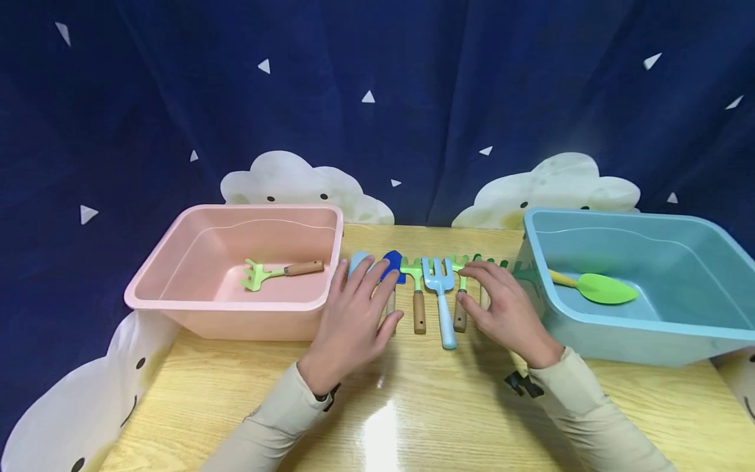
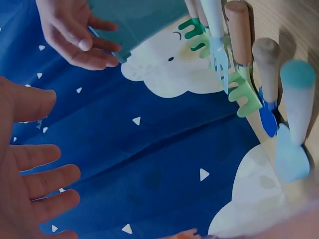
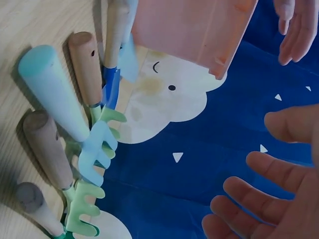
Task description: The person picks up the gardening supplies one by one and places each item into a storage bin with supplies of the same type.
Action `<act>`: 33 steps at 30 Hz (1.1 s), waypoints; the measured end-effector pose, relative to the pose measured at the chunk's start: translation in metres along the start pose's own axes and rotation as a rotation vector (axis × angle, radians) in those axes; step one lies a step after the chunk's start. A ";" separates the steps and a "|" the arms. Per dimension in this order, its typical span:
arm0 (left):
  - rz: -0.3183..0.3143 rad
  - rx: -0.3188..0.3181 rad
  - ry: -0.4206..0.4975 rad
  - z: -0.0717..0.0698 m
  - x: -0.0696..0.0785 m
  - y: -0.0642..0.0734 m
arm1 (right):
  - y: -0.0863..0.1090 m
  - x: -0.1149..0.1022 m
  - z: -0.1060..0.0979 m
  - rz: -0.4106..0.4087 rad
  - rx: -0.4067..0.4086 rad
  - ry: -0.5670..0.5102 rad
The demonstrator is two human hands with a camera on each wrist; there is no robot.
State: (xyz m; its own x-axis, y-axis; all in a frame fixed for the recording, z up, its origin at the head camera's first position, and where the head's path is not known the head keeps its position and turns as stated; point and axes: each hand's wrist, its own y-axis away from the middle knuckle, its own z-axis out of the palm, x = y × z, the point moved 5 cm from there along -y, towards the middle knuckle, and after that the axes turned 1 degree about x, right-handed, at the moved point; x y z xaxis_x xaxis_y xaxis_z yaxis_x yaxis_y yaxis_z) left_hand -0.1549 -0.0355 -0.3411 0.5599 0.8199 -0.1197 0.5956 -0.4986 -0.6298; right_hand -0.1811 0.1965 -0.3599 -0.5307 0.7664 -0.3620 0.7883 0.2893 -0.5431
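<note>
A row of toy garden tools lies on the wooden table between my hands. My left hand [image 1: 352,318], fingers spread, is over the left end, partly hiding a light blue shovel [image 2: 293,154] and a dark blue spade [image 1: 394,262]. Toward the middle are a light green rake [image 1: 419,311] with a wooden handle and a light blue fork [image 1: 445,318]. Loosely bent and holding nothing, my right hand [image 1: 508,313] hovers beside a second light green rake [image 1: 460,316]. It partly covers a dark green rake, whose pale handle [image 3: 31,198] shows in the right wrist view.
At the left stands a pink bin [image 1: 224,305] holding a small green hand rake [image 1: 265,272]. A blue bin [image 1: 649,326] on the right contains a green trowel [image 1: 607,289] with a yellow handle. Behind the table hangs a dark blue curtain [image 1: 413,98] with white triangles and clouds.
</note>
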 end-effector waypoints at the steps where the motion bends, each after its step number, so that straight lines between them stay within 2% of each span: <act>1: 0.009 0.002 -0.001 -0.002 -0.001 0.001 | 0.001 0.000 0.000 0.004 -0.007 0.002; 6: 0.043 0.007 -0.002 -0.011 -0.005 0.007 | 0.003 0.003 0.000 0.021 -0.026 0.018; 11: 0.045 0.007 0.004 -0.013 -0.009 0.009 | 0.004 0.004 -0.001 0.015 -0.031 0.041; 15: 0.037 -0.017 0.013 -0.015 -0.015 0.011 | 0.004 0.004 0.000 0.006 -0.032 0.044; 21: 0.042 -0.039 0.020 -0.022 -0.029 0.020 | 0.005 0.006 -0.001 0.003 -0.033 0.050; 33: 0.029 -0.013 0.032 -0.039 -0.064 0.044 | 0.008 0.009 0.001 0.020 -0.055 0.044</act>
State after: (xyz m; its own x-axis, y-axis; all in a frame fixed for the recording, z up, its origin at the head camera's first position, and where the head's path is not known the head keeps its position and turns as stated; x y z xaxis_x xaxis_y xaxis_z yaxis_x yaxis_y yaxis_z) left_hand -0.1416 -0.1208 -0.3312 0.5952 0.7956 -0.1128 0.5864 -0.5260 -0.6160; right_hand -0.1796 0.2051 -0.3681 -0.5018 0.7963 -0.3378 0.8149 0.3042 -0.4933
